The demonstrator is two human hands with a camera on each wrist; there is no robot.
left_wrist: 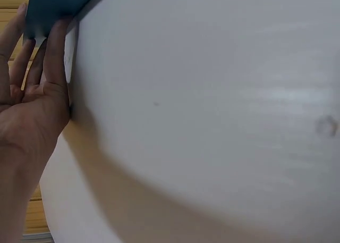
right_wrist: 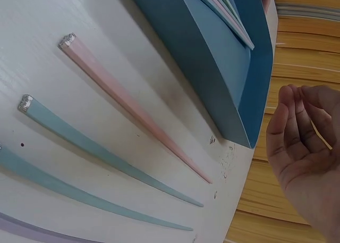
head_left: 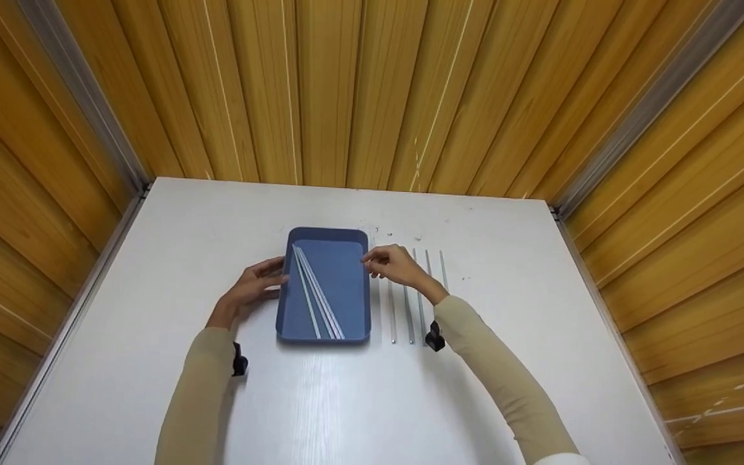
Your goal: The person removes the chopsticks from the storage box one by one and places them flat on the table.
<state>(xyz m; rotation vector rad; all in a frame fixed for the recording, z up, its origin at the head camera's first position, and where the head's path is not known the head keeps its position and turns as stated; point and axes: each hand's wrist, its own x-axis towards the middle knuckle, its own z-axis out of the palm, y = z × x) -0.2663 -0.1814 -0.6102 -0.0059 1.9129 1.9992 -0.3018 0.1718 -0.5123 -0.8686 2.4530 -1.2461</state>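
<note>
Several slim chopsticks (head_left: 316,294) lie slanted inside a blue tray (head_left: 349,278) at the middle of the table. My left hand (head_left: 256,283) is at the tray's left side, its fairly straight fingers touching the wall; the left wrist view shows those fingers (left_wrist: 56,57) at the tray's edge. Over the right rim hovers my right hand (head_left: 394,263), fingers loosely bent and thumb near the fingertips, with nothing visible between them. On the table right of the tray, a pink chopstick (right_wrist: 122,99), two teal chopsticks (right_wrist: 101,150) and a purple chopstick (right_wrist: 26,226) show in the right wrist view.
The white table (head_left: 514,387) ends at wood-patterned walls (head_left: 327,97) behind and on both sides. Small specks (head_left: 390,234) dot its surface beyond the chopsticks. A black device (head_left: 434,337) is worn at each wrist.
</note>
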